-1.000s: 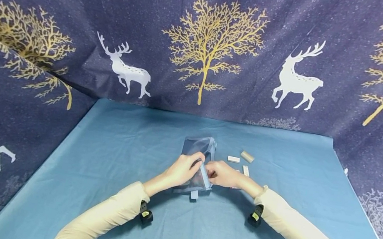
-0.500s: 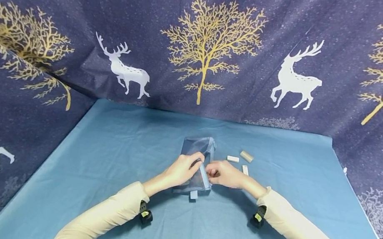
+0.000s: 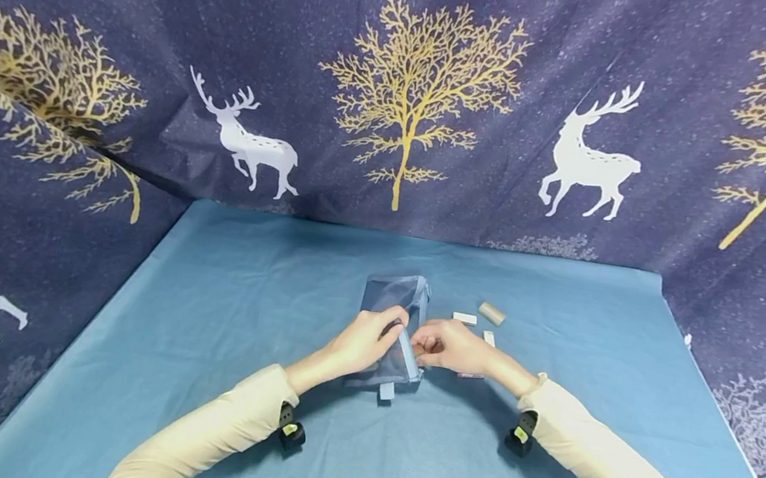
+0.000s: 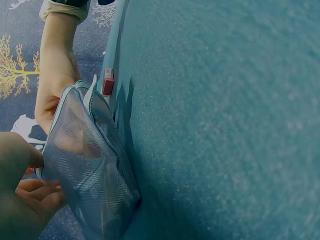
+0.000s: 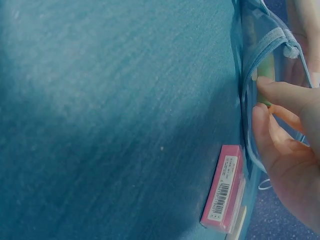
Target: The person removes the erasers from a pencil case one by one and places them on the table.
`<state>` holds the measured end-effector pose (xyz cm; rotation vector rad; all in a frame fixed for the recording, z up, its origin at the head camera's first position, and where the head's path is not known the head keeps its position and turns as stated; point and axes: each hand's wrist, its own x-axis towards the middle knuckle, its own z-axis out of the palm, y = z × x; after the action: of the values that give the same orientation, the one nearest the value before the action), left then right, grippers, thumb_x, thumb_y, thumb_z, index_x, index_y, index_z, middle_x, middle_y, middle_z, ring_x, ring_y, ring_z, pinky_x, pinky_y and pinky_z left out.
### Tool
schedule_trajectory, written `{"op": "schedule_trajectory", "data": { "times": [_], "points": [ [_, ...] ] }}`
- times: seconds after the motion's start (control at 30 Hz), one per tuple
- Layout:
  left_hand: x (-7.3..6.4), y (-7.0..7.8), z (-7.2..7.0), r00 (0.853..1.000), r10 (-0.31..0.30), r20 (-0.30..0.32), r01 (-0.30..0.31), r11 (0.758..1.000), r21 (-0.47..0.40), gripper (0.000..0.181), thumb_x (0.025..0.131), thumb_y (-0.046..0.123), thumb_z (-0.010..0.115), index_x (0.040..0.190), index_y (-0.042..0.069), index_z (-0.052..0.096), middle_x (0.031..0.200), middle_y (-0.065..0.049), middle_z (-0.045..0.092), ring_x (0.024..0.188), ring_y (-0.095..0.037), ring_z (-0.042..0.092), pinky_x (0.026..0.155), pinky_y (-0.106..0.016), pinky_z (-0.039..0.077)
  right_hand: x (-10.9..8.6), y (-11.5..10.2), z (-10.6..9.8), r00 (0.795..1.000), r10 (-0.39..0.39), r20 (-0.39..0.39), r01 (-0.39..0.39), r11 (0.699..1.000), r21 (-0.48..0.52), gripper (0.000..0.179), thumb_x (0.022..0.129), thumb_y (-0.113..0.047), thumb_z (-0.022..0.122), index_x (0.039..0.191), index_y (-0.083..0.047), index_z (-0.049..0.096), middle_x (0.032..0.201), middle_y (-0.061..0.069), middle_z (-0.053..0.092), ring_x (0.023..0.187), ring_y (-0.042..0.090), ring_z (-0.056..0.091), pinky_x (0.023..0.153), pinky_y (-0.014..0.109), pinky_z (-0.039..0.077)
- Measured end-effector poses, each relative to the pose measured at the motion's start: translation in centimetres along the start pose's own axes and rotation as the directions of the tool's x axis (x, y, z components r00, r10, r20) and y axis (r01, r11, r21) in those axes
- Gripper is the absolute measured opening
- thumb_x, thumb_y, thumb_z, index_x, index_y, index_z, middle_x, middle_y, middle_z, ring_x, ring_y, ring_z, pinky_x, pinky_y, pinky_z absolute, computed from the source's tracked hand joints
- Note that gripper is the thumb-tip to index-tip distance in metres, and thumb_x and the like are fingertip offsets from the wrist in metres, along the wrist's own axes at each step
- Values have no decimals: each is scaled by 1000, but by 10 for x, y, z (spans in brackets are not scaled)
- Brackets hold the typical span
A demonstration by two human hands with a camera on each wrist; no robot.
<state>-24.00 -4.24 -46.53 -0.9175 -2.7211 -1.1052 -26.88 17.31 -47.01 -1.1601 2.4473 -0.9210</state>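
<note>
A blue mesh zipper pouch (image 3: 390, 287) lies on the table in front of me, its mouth spread toward the right. My left hand (image 3: 366, 339) grips the zipper edge between thumb and fingers and lifts it. My right hand (image 3: 452, 346) reaches into the mouth of the pouch. In the right wrist view its thumb and fingertip pinch a small green item (image 5: 267, 70) with a bit of orange at its lower end; the mesh and fingers hide the rest. Below the right hand lies a pink box (image 5: 222, 187) with a barcode label.
On the blue tablecloth (image 3: 233, 273), right of the pouch, are a white block (image 3: 464, 319), a tan block (image 3: 491, 313) and another white block (image 3: 489, 338) partly behind the right hand. A pale blue tab (image 3: 386, 392) sticks out at the pouch's near edge.
The right hand and forearm have shifted slightly right, the fingers still at the pouch mouth. The left hand keeps its grip on the zipper edge.
</note>
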Motion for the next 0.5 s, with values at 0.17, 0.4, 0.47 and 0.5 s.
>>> {"op": "schedule_trajectory", "data": {
  "times": [0.17,0.4,0.47,0.5],
  "points": [
    [-1,1,-1,1000,5,0,-5,1000,-2,17,97,16,42,106,9,54,53,4,41,38,-4,33,39,-17,30,-1,0,0,1000,-2,5,2,1000,4,19,82,-15,67,100,-20,64,90,1,59,80,5,60,71,19,51],
    [-1,2,-1,1000,7,-11,-7,1000,-3,17,97,16,42,106,10,54,53,4,41,38,-4,34,39,-17,31,-1,-2,0,1000,16,2,-16,1000,3,19,82,-14,67,100,-21,65,90,-1,59,81,6,59,72,18,51],
    [-2,1,-1,1000,3,-5,-3,1000,-1,17,97,16,42,107,10,54,53,4,41,38,-4,34,39,-17,31,-1,-2,1,1000,17,0,-17,1000,-13,20,82,-15,67,101,-21,65,89,-2,60,81,5,59,72,18,51],
    [-2,1,0,1000,1,-3,-1,1000,-2,17,97,17,42,107,10,54,53,4,41,38,-4,34,39,-17,30,-2,-2,1,1000,12,-3,-12,1000,-17,20,82,-15,67,102,-20,65,89,-1,60,81,5,59,71,18,51]
  ]
}}
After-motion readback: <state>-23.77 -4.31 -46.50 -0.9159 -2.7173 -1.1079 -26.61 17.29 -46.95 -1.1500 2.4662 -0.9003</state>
